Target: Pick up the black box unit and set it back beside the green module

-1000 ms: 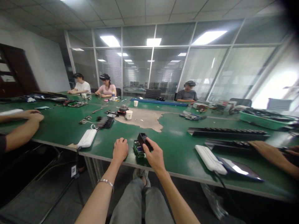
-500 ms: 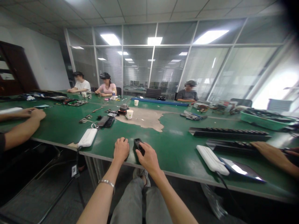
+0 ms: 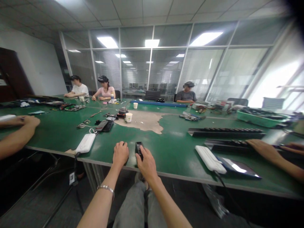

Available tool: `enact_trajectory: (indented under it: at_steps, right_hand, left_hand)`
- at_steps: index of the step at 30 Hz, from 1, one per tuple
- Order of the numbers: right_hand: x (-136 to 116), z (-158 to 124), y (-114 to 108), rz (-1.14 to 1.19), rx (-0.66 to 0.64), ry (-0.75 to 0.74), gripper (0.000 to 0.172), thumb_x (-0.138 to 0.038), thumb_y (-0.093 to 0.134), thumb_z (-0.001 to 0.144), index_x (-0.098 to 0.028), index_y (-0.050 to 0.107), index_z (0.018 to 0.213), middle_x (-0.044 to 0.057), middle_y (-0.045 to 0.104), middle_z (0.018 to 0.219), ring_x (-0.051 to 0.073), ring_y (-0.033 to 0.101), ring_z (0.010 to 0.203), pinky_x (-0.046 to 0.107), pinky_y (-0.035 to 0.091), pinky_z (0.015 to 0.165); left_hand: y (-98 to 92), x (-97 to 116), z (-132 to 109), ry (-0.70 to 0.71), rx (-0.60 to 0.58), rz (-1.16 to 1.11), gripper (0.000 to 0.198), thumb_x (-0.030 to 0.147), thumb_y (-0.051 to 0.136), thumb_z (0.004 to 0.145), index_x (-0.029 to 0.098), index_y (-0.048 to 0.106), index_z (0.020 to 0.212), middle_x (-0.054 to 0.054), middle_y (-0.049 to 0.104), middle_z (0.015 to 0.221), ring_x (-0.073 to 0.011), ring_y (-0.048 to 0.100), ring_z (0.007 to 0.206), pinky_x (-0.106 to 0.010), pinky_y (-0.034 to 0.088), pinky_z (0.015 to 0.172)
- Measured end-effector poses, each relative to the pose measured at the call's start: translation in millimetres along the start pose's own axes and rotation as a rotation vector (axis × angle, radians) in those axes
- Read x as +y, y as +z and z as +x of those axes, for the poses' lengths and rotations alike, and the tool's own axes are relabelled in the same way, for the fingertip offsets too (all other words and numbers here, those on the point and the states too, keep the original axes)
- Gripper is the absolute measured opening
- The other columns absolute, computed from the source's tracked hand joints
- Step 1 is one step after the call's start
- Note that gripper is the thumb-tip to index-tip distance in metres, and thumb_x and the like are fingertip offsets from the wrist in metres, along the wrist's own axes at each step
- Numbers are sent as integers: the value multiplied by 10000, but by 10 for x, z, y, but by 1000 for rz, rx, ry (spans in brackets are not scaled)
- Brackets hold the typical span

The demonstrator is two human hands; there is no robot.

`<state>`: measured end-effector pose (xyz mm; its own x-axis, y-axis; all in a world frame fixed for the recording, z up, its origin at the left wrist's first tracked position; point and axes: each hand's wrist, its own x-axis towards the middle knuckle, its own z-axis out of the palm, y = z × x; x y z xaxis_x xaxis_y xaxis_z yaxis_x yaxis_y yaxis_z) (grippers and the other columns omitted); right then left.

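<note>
My right hand (image 3: 147, 163) is closed around the side of a small black box-shaped object (image 3: 139, 147), thumb on its left and fingers over its top and right. The object stands on the green table (image 3: 171, 152) near the front edge. Just left of it, apart from it, my left hand (image 3: 120, 154) rests on the tabletop with its fingers curled under. Whatever may lie beneath those fingers is hidden.
White power banks (image 3: 85, 143) lie left and right. Beyond are a paper cup (image 3: 128, 117), a brown sheet (image 3: 149, 122) and phones (image 3: 105, 125). Black rails (image 3: 225, 132) lie at right under another person's hand (image 3: 263, 148). Another person's arm (image 3: 21, 133) rests at left.
The view has shifted slightly, so the scene sits further left. My right hand has straightened a little on the black object, which looks more upright. My left hand stays much the same.
</note>
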<state>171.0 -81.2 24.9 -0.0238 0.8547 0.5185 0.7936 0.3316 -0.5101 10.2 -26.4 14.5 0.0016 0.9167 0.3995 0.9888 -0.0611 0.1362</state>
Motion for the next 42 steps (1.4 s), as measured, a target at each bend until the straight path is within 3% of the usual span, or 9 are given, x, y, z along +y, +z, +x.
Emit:
enact_trajectory:
  at_steps: [5, 13, 18, 24, 30, 37, 42]
  right_hand:
    - [-79, -32, -7, -28, 36, 42, 474, -283, 528, 933, -128, 545, 1380, 174, 614, 1245, 267, 593, 1171, 359, 484, 970]
    - [-96, 38, 22, 52, 89, 64, 462, -270, 531, 915, -93, 575, 1340, 196, 630, 1238, 279, 589, 1178, 397, 476, 989]
    - [-135, 231, -182, 171, 216, 28, 458, -322, 531, 914, -118, 596, 1319, 169, 638, 1265, 262, 591, 1187, 404, 463, 1021]
    - [272, 273, -466, 170, 310, 26, 492, -390, 536, 900, -112, 612, 1298, 160, 649, 1268, 263, 606, 1177, 423, 451, 1048]
    - [774, 56, -324, 117, 269, 67, 494, -394, 526, 880, -101, 635, 1262, 170, 665, 1237, 274, 623, 1155, 439, 468, 1035]
    - [852, -18, -216, 69, 232, 57, 516, -380, 528, 880, -97, 602, 1306, 173, 639, 1269, 274, 595, 1185, 436, 450, 1051]
    - [829, -68, -227, 8, 265, 66, 633, -460, 581, 861, -141, 520, 1404, 186, 489, 1449, 313, 464, 1328, 496, 405, 1076]
  left_hand:
    - [6, 0, 15, 0, -9, -3, 339, 261, 408, 974, 213, 616, 1236, -120, 566, 1245, -260, 487, 1131, -389, 430, 930]
    - [8, -2, 25, 0, -12, -4, 339, 266, 409, 975, 219, 618, 1239, -114, 564, 1257, -258, 482, 1136, -387, 428, 935]
    - [-1, 1, 23, 0, -14, -6, 337, 279, 413, 976, 227, 612, 1243, -111, 558, 1264, -251, 477, 1138, -386, 420, 949]
    - [-4, -1, 28, -3, -24, -5, 328, 274, 411, 972, 228, 623, 1218, -107, 558, 1268, -249, 478, 1126, -383, 423, 938]
    - [-2, -4, 23, 0, -16, -23, 338, 280, 404, 973, 222, 625, 1222, -112, 558, 1259, -251, 479, 1116, -388, 423, 933]
    - [-1, -5, 20, -7, -20, -36, 350, 279, 401, 973, 223, 624, 1237, -115, 556, 1261, -252, 471, 1123, -390, 417, 948]
    - [-32, 3, 14, -17, -33, -35, 343, 275, 411, 972, 231, 625, 1237, -112, 557, 1268, -248, 474, 1125, -386, 410, 957]
